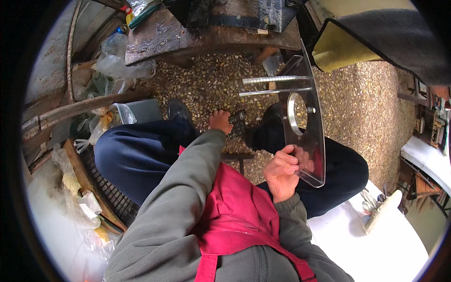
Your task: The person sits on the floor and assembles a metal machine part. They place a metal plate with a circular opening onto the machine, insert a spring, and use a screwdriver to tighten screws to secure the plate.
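Note:
My right hand [282, 173] pinches the lower edge of a clear plastic plate [310, 136], held upright on edge beside my right knee. A metal-rimmed round opening [292, 114] sits in the plate, with a small metal knob [310, 110] near it. Two rods, one threaded-looking [265, 80] and one smooth [268, 92], stick out from the plate to the left. Low between my feet, my left hand [220, 122] is closed at the left end of a black blocky object [237, 123]. Its fingertips are partly hidden, and the object's kind is unclear.
A worn wooden bench [206, 40] with dark metal parts stands ahead. Plastic bags [117, 58] and a grey bin [140, 112] lie left. A black mesh crate [110, 185] is beside my left leg. At right are a dark-covered surface [390, 40] and a white surface [371, 244] with a cloth.

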Motion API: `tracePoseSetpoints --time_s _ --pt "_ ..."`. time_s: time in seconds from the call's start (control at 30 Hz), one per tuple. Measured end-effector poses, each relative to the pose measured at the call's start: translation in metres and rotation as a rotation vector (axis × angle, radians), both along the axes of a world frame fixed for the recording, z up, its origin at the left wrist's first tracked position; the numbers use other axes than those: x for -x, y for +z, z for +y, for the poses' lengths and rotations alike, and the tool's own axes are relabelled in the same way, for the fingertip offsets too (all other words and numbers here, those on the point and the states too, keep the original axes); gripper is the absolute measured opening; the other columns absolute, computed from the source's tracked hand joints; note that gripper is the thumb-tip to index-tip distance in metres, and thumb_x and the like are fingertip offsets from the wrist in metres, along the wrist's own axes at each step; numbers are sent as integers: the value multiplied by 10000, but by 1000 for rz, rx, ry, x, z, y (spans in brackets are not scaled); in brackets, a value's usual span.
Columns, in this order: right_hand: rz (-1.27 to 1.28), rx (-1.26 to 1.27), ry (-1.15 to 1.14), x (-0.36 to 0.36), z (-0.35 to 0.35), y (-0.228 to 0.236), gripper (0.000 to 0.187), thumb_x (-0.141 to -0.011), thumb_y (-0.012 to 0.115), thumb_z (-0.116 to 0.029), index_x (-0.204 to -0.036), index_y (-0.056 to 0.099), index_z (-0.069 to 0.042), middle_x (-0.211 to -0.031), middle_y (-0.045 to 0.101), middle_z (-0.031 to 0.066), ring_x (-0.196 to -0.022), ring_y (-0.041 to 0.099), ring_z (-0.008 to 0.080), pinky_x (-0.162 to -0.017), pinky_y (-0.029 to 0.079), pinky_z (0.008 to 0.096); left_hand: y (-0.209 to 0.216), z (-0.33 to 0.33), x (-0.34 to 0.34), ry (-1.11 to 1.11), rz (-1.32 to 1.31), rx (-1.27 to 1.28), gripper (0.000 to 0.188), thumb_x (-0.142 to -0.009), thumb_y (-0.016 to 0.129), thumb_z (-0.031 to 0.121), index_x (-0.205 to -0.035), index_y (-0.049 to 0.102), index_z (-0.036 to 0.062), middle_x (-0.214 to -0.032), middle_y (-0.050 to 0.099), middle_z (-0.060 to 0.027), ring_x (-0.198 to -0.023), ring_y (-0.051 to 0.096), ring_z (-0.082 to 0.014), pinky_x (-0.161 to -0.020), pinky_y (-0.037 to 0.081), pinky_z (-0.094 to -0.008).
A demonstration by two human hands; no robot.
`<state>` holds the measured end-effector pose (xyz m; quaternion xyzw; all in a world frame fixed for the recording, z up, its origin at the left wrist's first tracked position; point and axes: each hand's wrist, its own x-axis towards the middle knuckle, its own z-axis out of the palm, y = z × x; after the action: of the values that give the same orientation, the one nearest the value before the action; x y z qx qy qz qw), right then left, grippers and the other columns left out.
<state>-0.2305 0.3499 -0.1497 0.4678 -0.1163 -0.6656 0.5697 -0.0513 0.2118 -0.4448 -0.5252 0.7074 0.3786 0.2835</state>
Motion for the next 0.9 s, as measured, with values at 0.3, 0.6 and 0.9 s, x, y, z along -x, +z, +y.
tracePoseSetpoints --time_s 0.3,0.6,0.9 --pt "100 -47 55 3 -1 -6 308 -993 655 -217 -1150 697 44 -789 636 67 -663 662 166 -628 601 324 -44 4 1 -35 120 119 298 -1000 711 285 -1243 624 135 -1208 585 -180 -1162 528 -418 -1092 485 -611" --pt "174 98 84 9 10 9 314 -1005 656 -267 -1134 694 17 -801 619 60 -666 652 152 -654 619 317 13 -60 -28 260 355 -165 294 -964 778 311 -870 541 164 -813 466 -37 -708 451 -259 -691 431 -498" --pt "283 283 77 25 27 50 274 -992 599 -182 -1180 628 16 -835 584 74 -693 613 169 -664 602 334 212 -88 -33 472 858 -187 400 -876 859 281 -747 516 121 -702 468 42 -659 416 -85 -590 305 -301"
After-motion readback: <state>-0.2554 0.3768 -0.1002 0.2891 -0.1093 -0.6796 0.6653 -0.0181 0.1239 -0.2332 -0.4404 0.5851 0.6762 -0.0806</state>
